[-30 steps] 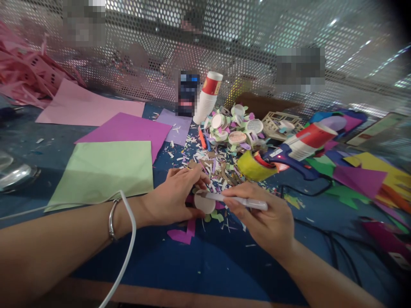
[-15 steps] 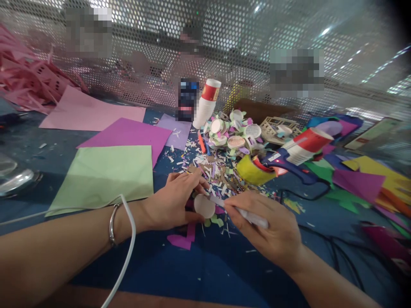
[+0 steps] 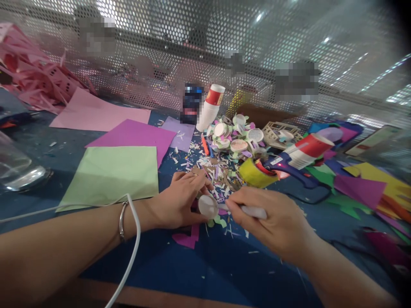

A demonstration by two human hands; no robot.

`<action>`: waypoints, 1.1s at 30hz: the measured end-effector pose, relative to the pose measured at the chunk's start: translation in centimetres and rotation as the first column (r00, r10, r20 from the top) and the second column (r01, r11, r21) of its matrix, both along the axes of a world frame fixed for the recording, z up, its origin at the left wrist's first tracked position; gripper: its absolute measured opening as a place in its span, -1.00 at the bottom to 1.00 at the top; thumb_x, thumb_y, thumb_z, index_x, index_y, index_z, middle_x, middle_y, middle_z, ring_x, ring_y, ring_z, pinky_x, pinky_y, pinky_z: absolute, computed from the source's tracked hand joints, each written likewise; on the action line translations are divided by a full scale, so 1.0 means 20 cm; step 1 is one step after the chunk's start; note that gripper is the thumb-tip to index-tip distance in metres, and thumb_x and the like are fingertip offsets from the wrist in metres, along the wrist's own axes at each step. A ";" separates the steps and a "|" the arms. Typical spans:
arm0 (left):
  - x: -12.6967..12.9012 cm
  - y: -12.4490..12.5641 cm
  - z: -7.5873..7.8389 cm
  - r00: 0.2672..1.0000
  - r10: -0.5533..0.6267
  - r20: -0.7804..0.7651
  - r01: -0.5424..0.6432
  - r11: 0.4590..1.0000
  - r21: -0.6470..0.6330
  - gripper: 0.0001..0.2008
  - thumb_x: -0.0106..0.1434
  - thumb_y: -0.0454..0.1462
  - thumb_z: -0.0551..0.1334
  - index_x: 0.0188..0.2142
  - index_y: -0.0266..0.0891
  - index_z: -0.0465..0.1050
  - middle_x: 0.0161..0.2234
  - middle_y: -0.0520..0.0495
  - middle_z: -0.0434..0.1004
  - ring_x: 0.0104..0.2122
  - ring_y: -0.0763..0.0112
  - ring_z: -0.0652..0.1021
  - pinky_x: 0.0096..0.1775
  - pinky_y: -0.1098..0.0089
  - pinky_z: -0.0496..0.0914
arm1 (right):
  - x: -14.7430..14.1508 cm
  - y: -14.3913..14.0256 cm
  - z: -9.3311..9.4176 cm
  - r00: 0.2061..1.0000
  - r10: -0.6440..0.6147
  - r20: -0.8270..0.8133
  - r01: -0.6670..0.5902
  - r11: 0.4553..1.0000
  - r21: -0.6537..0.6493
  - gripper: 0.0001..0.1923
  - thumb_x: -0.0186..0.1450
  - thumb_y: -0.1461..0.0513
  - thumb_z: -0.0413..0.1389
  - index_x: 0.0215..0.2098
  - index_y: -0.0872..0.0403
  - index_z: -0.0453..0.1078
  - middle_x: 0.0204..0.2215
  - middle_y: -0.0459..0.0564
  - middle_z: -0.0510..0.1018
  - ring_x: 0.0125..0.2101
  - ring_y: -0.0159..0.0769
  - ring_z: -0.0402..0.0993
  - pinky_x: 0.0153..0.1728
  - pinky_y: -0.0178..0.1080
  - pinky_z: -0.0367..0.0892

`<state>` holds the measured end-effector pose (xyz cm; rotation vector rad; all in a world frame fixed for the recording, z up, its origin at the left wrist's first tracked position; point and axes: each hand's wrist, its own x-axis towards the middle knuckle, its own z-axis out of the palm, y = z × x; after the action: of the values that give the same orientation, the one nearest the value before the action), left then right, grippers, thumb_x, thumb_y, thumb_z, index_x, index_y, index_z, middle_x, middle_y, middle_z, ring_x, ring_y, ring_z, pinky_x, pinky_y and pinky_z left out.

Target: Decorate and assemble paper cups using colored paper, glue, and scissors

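1. Your left hand (image 3: 180, 201) is curled around a small white disc (image 3: 207, 205), thumb and fingers pinching it at the rim. The disc sits low over the blue table (image 3: 199, 273), near the front of the scrap pile (image 3: 218, 171).
2. Your right hand (image 3: 272, 222) is closed on a white pen-like tool (image 3: 253, 211) (can't tell what kind, too blurred). Its tip points left and meets the disc's right edge.
3. A bangle (image 3: 122, 221) is on your left wrist, and a white cable (image 3: 133, 244) loops over that forearm and runs off the bottom edge.
4. Under the hands: a magenta offcut (image 3: 188, 238) and loose paper bits on the table.
5. Left of the hands lies a green sheet (image 3: 112, 175). A purple sheet (image 3: 135, 136) is behind it, partly overlapped by it, and a pink sheet (image 3: 96, 114) is farther back.
6. Behind the scrap pile: a cluster of small round pieces (image 3: 237, 137) with coloured paper stuck on, and a stack of paper cups (image 3: 210, 107) leaning just left of it.
7. Right of the pile: a yellow tape roll (image 3: 253, 173) touching a blue glue gun (image 3: 289, 164), which lies on its side with a red-and-white cup (image 3: 308, 149) across it.
8. Far right: mixed coloured paper cut-outs (image 3: 362, 182) (purple, yellow, green). Far left: a glass object (image 3: 17, 171) at the edge and pink cut strips (image 3: 35, 77) at the back.
9. A perforated metal screen (image 3: 224, 42) closes off the back of the table.
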<state>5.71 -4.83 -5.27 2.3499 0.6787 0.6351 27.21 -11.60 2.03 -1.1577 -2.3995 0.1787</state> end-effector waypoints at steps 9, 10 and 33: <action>0.00 0.01 0.01 1.000 0.003 -0.026 -0.004 1.000 -0.025 -0.43 0.05 -0.17 0.47 -0.01 -0.17 0.29 -0.09 -0.04 0.54 -0.01 0.10 0.51 0.05 0.02 0.16 | 0.00 0.08 -0.05 0.961 -0.174 -0.215 0.099 0.943 -0.317 -0.60 0.47 0.13 0.04 -0.52 0.08 0.39 -0.68 -0.19 0.32 -0.67 -0.51 0.24 -0.64 -0.37 0.15; 0.00 0.01 0.01 0.999 0.002 -0.032 -0.003 1.000 -0.029 -0.42 0.04 -0.17 0.48 -0.01 -0.17 0.29 -0.09 -0.04 0.54 0.00 0.10 0.51 0.06 0.01 0.15 | 0.00 0.08 -0.06 0.949 -0.194 -0.248 0.097 0.930 -0.354 -0.60 0.47 0.11 0.04 -0.51 0.08 0.40 -0.68 -0.19 0.34 -0.68 -0.52 0.26 -0.66 -0.39 0.16; 0.01 0.01 0.02 1.000 0.003 -0.031 -0.005 0.999 -0.044 -0.45 0.04 -0.16 0.44 -0.04 -0.14 0.27 -0.08 -0.06 0.57 0.00 0.08 0.52 0.11 0.01 0.14 | -0.04 0.04 -0.22 0.816 -0.335 -0.471 0.229 0.936 -0.269 -0.70 0.44 0.11 0.11 -0.36 0.10 0.52 -0.62 -0.12 0.52 -0.67 -0.44 0.47 -0.66 -0.42 0.37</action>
<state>5.87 -4.64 -4.85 2.3227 0.7042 0.5804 26.50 -10.71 -2.38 -1.3430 -1.7476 0.5666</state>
